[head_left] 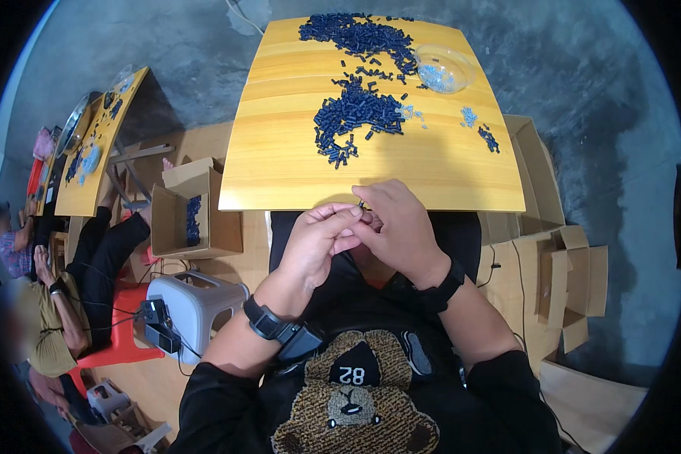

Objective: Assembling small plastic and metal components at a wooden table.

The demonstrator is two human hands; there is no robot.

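Currently, my left hand (318,238) and right hand (402,234) pinch a small, dark, partly hidden piece (362,203) between fingers, at the yellow wooden table's (272,170) near edge; dark-blue cylinders (363,110) lie heaped farther back.

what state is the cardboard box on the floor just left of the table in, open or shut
Open: the cardboard box has a raised flap, and dark pieces show inside.

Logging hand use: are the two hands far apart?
No, the left hand and right hand meet at the near edge of the wooden table.
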